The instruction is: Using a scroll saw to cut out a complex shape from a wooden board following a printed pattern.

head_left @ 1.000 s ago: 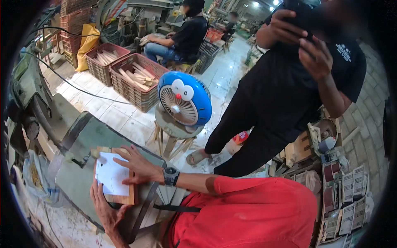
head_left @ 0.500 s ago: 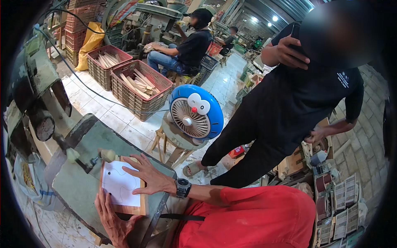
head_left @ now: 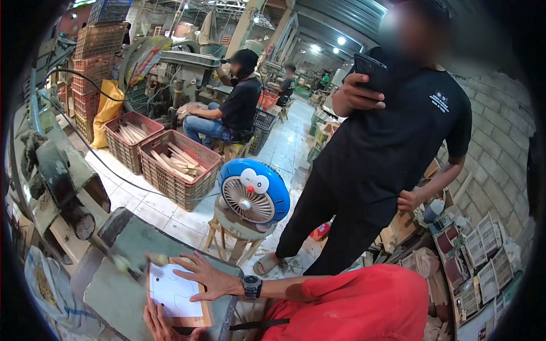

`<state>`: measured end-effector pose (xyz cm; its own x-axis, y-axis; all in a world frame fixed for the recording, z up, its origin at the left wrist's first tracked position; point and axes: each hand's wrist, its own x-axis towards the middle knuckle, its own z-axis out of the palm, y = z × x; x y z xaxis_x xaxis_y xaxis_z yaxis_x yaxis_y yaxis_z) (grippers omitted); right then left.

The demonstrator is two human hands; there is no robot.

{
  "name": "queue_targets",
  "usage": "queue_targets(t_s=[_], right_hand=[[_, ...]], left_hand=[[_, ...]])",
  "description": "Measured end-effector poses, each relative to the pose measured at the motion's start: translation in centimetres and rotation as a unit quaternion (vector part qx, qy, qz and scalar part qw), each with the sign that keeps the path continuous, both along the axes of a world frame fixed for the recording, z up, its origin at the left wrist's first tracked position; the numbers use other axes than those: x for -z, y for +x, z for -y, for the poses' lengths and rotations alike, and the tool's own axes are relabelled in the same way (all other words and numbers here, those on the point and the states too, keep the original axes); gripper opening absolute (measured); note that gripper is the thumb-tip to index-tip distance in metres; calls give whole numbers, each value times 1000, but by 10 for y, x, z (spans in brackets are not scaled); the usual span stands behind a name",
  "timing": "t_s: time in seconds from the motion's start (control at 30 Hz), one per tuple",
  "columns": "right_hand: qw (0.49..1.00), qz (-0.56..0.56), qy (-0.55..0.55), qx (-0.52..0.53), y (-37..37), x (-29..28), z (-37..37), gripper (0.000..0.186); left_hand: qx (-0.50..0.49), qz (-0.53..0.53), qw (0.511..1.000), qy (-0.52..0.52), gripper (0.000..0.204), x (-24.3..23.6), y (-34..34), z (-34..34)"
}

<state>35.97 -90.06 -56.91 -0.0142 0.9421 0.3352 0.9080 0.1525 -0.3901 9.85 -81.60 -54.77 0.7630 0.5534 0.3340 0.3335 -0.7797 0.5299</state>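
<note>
A wooden board (head_left: 207, 314) lies on the grey-green worktop, with white paper (head_left: 170, 296) on it. The paper bears a curved outline and two dark spots. My right hand (head_left: 207, 277), wearing a black watch, rests on board and paper with its fingers spread. At the board's near left side, my left hand (head_left: 162, 328) grips the edge, fingers on one side and thumb around the near end. The picture's lower rim cuts that hand off. Close to the board's far left corner is a machine shaft (head_left: 133, 269) with a rounded tan tip (head_left: 156, 259); both look blurred.
A blue fan (head_left: 254, 191) stands on a stool beyond the worktop (head_left: 122, 295). Crates of wood pieces (head_left: 179, 184) sit behind. A person in black (head_left: 381, 153) stands close on the right, holding a phone. Another sits working at a machine. A cable crosses the floor.
The view has tilted upward, so everything sits lower in the picture and my left hand is more cut off. Both hands stay on the board. The standing person's phone shows more fully.
</note>
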Motion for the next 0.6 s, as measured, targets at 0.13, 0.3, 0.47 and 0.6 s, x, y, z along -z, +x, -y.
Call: queue_targets(t_s=[0.13,0.3,0.47,0.6], right_hand=[[1000,-5,5,1,2,1,-1,91],[1000,1,-5,2,3,1,-2,92],[1000,-4,-2,3,0,-1,-2,92],[1000,-11,-8,-5,-4,-1,0,91]], left_hand=[[-3,1,1000,4,109,3,1,0],[-4,3,1000,-6,110,0,1,0],[-19,6,1000,0,113,4,2,2],[-33,13,999,-12,113,4,1,5]])
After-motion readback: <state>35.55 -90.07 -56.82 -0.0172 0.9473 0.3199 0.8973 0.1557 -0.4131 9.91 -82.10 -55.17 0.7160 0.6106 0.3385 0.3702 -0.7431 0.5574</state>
